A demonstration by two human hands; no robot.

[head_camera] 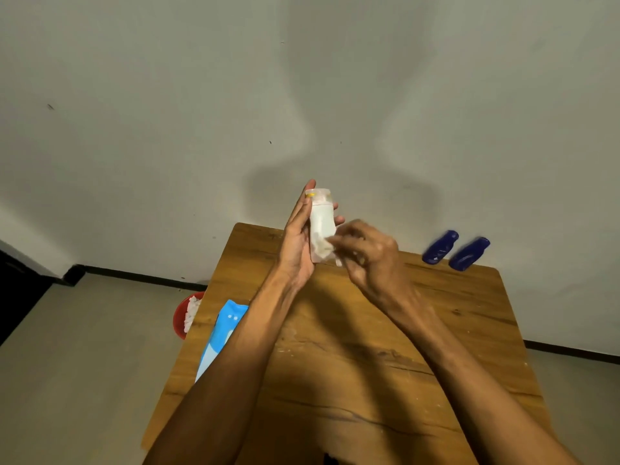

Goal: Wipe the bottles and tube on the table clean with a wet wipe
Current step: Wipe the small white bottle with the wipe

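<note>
Wooden table fills the lower view; a light blue pack lies at its left edge, and a red bin is on the floor beside. The left hand and right hand are raised close together over the far part. Two blue bottles are at the far right corner, well apart from them. A white container is held upright by the left hand, fingers behind it. The right hand pinches a wet wipe against its lower right part.
</note>
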